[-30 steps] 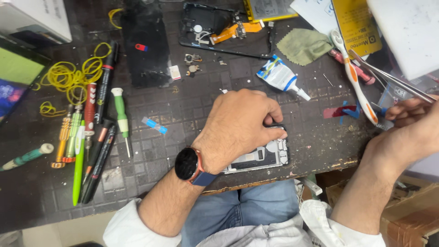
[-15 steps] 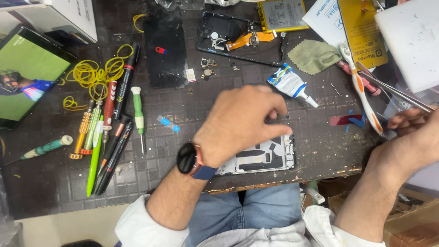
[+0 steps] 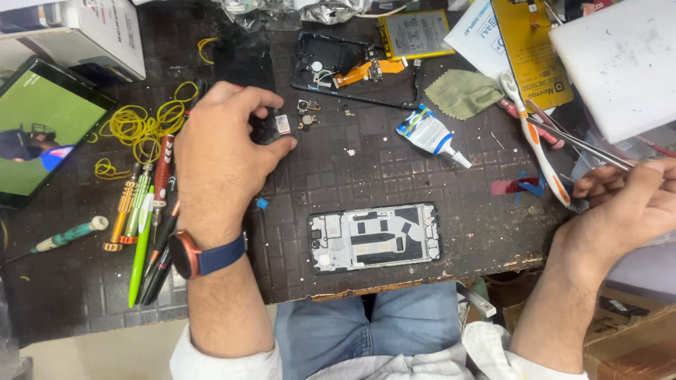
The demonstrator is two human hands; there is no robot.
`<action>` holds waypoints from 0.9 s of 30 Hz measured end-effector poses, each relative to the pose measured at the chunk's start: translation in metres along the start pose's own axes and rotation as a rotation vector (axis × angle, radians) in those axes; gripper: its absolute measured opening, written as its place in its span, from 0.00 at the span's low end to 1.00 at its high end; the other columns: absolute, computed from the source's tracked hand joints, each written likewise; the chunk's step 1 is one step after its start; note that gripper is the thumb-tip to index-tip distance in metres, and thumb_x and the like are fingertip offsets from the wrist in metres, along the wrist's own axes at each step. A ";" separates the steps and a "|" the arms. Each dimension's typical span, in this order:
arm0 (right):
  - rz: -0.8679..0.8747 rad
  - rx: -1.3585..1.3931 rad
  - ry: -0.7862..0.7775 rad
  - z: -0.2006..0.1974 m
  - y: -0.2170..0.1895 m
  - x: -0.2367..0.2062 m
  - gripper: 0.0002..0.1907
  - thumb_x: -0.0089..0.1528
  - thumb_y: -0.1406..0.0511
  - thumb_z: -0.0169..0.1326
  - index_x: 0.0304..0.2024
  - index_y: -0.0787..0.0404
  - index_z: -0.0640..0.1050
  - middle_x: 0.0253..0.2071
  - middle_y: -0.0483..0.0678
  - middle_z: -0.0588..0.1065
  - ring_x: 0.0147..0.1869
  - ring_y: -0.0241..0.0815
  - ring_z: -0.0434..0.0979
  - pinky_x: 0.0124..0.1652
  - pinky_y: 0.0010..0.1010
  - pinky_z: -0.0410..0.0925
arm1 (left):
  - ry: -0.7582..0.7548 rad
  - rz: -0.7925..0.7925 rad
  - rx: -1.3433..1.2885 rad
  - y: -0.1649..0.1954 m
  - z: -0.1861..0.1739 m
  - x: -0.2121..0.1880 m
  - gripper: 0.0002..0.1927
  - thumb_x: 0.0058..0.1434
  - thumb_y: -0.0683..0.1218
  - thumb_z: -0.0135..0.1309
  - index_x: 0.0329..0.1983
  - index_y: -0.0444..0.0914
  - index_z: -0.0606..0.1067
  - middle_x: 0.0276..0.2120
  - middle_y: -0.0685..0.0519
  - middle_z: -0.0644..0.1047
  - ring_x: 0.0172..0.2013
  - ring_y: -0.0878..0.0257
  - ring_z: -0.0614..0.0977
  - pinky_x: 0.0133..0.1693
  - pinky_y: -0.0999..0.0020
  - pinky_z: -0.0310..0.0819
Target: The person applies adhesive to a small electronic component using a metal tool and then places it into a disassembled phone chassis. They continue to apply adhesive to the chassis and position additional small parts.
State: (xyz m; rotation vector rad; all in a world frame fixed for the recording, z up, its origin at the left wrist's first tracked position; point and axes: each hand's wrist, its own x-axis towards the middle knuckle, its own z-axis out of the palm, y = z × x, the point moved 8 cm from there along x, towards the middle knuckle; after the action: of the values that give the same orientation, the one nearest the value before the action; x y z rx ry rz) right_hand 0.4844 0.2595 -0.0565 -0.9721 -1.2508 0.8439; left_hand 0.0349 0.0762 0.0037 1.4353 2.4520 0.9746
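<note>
A stripped phone frame (image 3: pixel 373 238) lies flat on the dark mat (image 3: pixel 422 183) near the front edge, with nothing over it. My left hand (image 3: pixel 225 155), with a watch on its wrist, is up and left of the frame. Its thumb and forefinger curl around the lower end of a black phone panel (image 3: pixel 246 67), and a small metal part (image 3: pixel 282 124) lies between the fingertips. Whether they grip anything is unclear. My right hand (image 3: pixel 627 204) is off the table's right edge, holding thin metal tweezers (image 3: pixel 577 139) that point up-left.
Screwdrivers and pens (image 3: pixel 144 211) lie left of my left arm, with yellow rubber bands (image 3: pixel 144 123) and a lit tablet (image 3: pixel 42 134) beyond. At the back are a second opened phone (image 3: pixel 345 70), a battery (image 3: pixel 415 34), a glue tube (image 3: pixel 429 134), a green cloth (image 3: pixel 463 93), a toothbrush (image 3: pixel 539 151) and a white box (image 3: pixel 620 63).
My left hand has lifted off the phone frame and moved up-left to the black panel, leaving the frame uncovered. My right hand keeps the tweezers at the right edge.
</note>
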 end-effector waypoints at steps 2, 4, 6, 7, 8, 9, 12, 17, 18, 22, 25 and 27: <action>0.008 -0.007 0.002 0.001 -0.001 0.001 0.09 0.82 0.69 0.42 0.45 0.63 0.65 0.30 0.51 0.70 0.29 0.37 0.71 0.30 0.24 0.62 | -0.011 -0.044 0.009 -0.002 0.004 0.000 0.22 0.43 0.45 0.74 0.43 0.44 0.83 0.36 0.55 0.80 0.33 0.59 0.81 0.34 0.62 0.75; 0.007 -0.006 -0.003 0.003 -0.002 0.000 0.08 0.82 0.69 0.43 0.45 0.63 0.65 0.30 0.50 0.69 0.29 0.36 0.71 0.30 0.25 0.63 | -0.010 -0.080 0.009 -0.005 0.002 -0.001 0.21 0.43 0.45 0.74 0.43 0.44 0.83 0.36 0.55 0.80 0.32 0.60 0.81 0.35 0.63 0.75; -0.019 -0.008 -0.010 0.004 -0.005 -0.001 0.08 0.82 0.68 0.43 0.45 0.63 0.65 0.29 0.47 0.67 0.29 0.35 0.70 0.30 0.25 0.64 | 0.020 -0.088 -0.009 -0.007 -0.002 0.000 0.20 0.44 0.45 0.74 0.42 0.43 0.83 0.36 0.54 0.80 0.33 0.61 0.81 0.35 0.64 0.76; -0.024 -0.003 -0.007 0.004 -0.005 -0.001 0.08 0.81 0.69 0.43 0.46 0.63 0.65 0.29 0.47 0.66 0.29 0.36 0.70 0.30 0.25 0.65 | 0.026 -0.078 0.003 -0.007 -0.003 0.000 0.19 0.45 0.45 0.74 0.41 0.43 0.83 0.35 0.54 0.80 0.33 0.61 0.82 0.35 0.64 0.75; -0.028 0.001 -0.003 0.004 -0.006 -0.002 0.07 0.81 0.69 0.43 0.46 0.63 0.65 0.29 0.46 0.66 0.29 0.36 0.70 0.30 0.25 0.65 | 0.026 -0.073 0.015 -0.007 -0.004 -0.001 0.17 0.46 0.45 0.73 0.39 0.43 0.83 0.35 0.54 0.80 0.33 0.61 0.82 0.35 0.64 0.75; -0.015 0.014 0.004 0.004 -0.005 -0.001 0.06 0.81 0.69 0.43 0.47 0.63 0.65 0.30 0.47 0.66 0.30 0.37 0.70 0.30 0.25 0.65 | 0.024 -0.073 0.028 -0.007 -0.003 -0.002 0.15 0.47 0.46 0.73 0.38 0.43 0.84 0.35 0.54 0.80 0.33 0.61 0.82 0.34 0.64 0.75; -0.044 -0.091 -0.019 0.007 -0.009 -0.003 0.07 0.81 0.69 0.42 0.47 0.64 0.65 0.31 0.49 0.69 0.30 0.36 0.71 0.30 0.24 0.64 | 0.045 -0.051 0.014 -0.008 -0.005 -0.003 0.10 0.53 0.45 0.71 0.37 0.42 0.84 0.34 0.53 0.80 0.32 0.61 0.82 0.34 0.65 0.75; -0.062 -0.144 -0.049 0.014 -0.010 0.000 0.05 0.81 0.71 0.43 0.48 0.64 0.64 0.32 0.48 0.68 0.31 0.34 0.73 0.31 0.23 0.67 | 0.027 -0.039 -0.077 -0.008 -0.001 -0.002 0.07 0.58 0.40 0.63 0.40 0.40 0.83 0.34 0.51 0.80 0.30 0.61 0.82 0.33 0.65 0.75; -0.063 -0.172 -0.064 0.016 -0.009 0.000 0.05 0.80 0.72 0.44 0.48 0.64 0.64 0.33 0.48 0.69 0.31 0.34 0.73 0.30 0.22 0.67 | 0.031 -0.037 -0.090 -0.008 -0.001 -0.002 0.08 0.58 0.39 0.62 0.40 0.40 0.83 0.34 0.51 0.80 0.30 0.61 0.82 0.34 0.65 0.76; -0.140 -0.325 -0.123 0.019 -0.009 -0.002 0.08 0.78 0.75 0.50 0.48 0.65 0.64 0.39 0.47 0.71 0.33 0.34 0.75 0.32 0.21 0.68 | 0.053 -0.034 -0.067 -0.007 -0.002 -0.003 0.08 0.59 0.39 0.62 0.42 0.39 0.83 0.35 0.51 0.80 0.32 0.61 0.82 0.36 0.65 0.77; -0.207 -0.413 -0.168 0.025 -0.012 -0.004 0.07 0.75 0.78 0.51 0.48 0.68 0.66 0.42 0.46 0.70 0.40 0.34 0.75 0.41 0.22 0.70 | 0.051 -0.058 -0.020 -0.009 -0.002 -0.003 0.11 0.56 0.41 0.65 0.42 0.40 0.82 0.37 0.52 0.81 0.33 0.60 0.83 0.35 0.65 0.76; -0.226 -0.495 -0.195 0.032 -0.016 -0.005 0.08 0.74 0.78 0.55 0.47 0.68 0.68 0.42 0.46 0.71 0.43 0.34 0.75 0.45 0.22 0.70 | 0.014 -0.107 0.004 -0.013 0.000 -0.003 0.12 0.54 0.43 0.68 0.42 0.41 0.83 0.37 0.52 0.81 0.33 0.60 0.82 0.34 0.64 0.75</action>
State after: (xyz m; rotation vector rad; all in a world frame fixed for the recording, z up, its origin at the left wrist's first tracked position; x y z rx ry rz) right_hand 0.4520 0.2526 -0.0418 -1.1257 -1.7518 0.4650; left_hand 0.0271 0.0693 -0.0052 1.2876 2.5130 0.9617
